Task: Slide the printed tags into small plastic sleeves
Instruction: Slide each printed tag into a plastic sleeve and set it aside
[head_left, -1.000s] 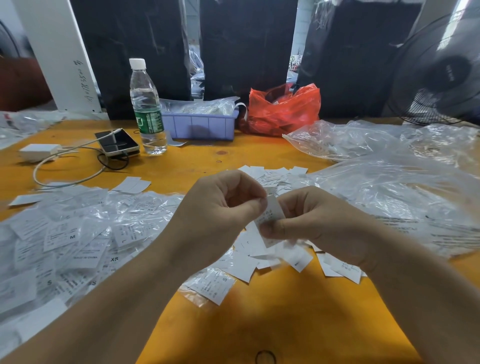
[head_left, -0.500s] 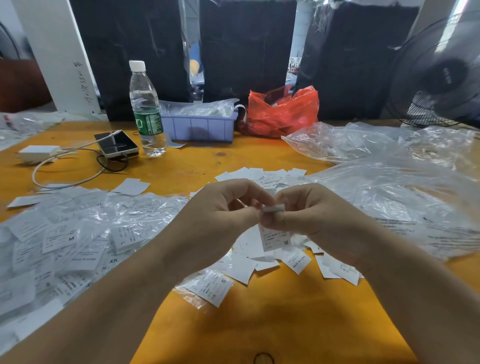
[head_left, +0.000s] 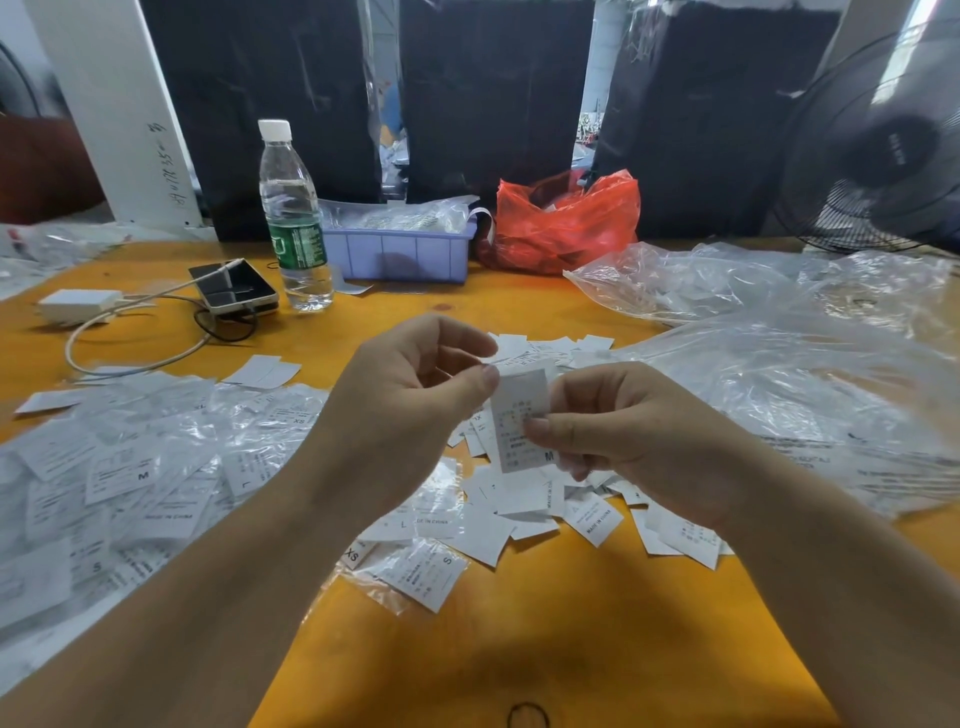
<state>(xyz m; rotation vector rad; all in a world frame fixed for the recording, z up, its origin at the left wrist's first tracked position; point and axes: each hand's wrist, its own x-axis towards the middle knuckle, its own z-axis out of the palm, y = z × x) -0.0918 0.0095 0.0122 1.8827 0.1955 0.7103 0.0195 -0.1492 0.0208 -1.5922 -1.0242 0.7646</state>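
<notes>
I hold one white printed tag (head_left: 521, 415), marked M, upright above the orange table (head_left: 519, 623). My left hand (head_left: 410, 410) pinches its top left corner with thumb and fingers. My right hand (head_left: 618, 431) pinches its right edge lower down; a thin clear sleeve seems to lie around the tag, but I cannot tell for sure. Under my hands lies a heap of loose tags (head_left: 540, 499). A spread of tags in clear sleeves (head_left: 130, 467) covers the table's left part.
At the back stand a water bottle (head_left: 293, 218), a phone (head_left: 234, 293) with white cable and charger (head_left: 78, 306), a purple bin (head_left: 400, 252) and a red bag (head_left: 566, 223). Large clear plastic bags (head_left: 779, 374) fill the right side. A black fan (head_left: 878, 150) stands far right.
The tag was held low and bent between both hands; now it stands upright and flat, and my left hand has moved to its top corner.
</notes>
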